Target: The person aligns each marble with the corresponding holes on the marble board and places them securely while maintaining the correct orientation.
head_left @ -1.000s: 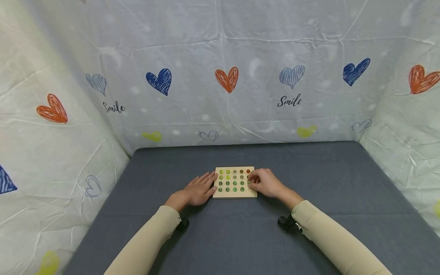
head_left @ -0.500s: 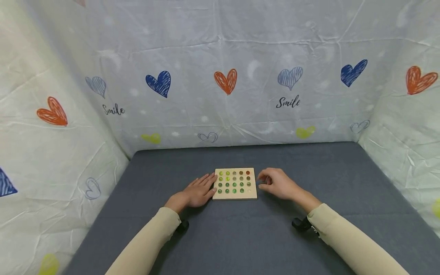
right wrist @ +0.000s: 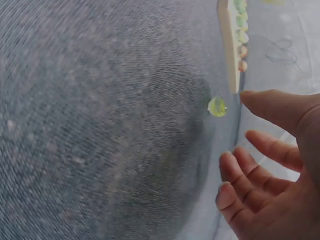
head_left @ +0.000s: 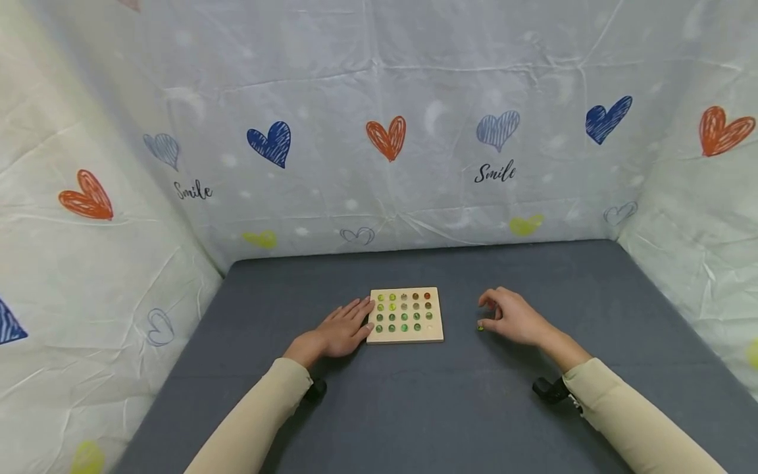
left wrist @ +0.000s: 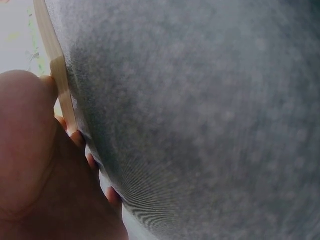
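A pale wooden board [head_left: 405,338] holds rows of glass marbles, green and yellow with a few reddish ones. The hole at its near right corner has no marble in it. My left hand [head_left: 342,330] lies flat at the board's left edge, fingers straight and touching it. To the right of the board, a yellow-green marble [right wrist: 217,107] rests on the dark cloth. Beside it is my right hand [head_left: 512,317], thumb and fingers spread apart; the right wrist view shows the marble free of the fingertips.
Dark grey cloth [head_left: 414,408] covers the table. A pale curtain [head_left: 326,85] printed with hearts and "Smile" stands behind it and on both sides. A black wrist device [head_left: 551,390] sits at my right cuff.
My right hand has moved right, off the board's near right corner. That corner hole is now bare, and a marble shows on the cloth by the thumb. The left hand stays put.
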`<action>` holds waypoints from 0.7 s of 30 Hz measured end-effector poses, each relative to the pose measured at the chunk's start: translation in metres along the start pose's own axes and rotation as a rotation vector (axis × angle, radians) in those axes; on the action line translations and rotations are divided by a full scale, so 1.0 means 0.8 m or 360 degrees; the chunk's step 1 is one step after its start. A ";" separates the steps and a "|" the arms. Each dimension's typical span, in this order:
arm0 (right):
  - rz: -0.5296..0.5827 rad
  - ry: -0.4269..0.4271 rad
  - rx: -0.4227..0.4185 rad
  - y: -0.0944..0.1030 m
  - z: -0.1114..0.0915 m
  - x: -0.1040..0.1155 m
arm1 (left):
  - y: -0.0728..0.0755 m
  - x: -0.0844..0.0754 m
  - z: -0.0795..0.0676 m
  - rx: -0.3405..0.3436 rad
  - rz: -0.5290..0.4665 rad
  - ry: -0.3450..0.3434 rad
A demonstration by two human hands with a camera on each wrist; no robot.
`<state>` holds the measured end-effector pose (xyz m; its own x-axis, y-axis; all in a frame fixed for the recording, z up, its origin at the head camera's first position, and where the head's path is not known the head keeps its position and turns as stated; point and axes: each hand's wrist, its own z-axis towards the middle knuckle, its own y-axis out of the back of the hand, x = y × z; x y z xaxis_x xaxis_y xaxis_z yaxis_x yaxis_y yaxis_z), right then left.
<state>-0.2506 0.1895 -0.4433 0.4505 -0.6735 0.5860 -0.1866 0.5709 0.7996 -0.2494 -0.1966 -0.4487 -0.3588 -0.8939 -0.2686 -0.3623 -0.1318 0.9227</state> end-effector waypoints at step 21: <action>0.0069 -0.0009 0.0158 -0.007 0.008 -0.009 | -0.009 0.014 0.011 0.0010 0.0005 0.0024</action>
<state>-0.2584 0.1878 -0.4515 0.4350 -0.6521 0.6209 -0.2915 0.5504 0.7824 -0.2583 -0.2015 -0.4608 -0.3471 -0.9007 -0.2613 -0.3666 -0.1261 0.9218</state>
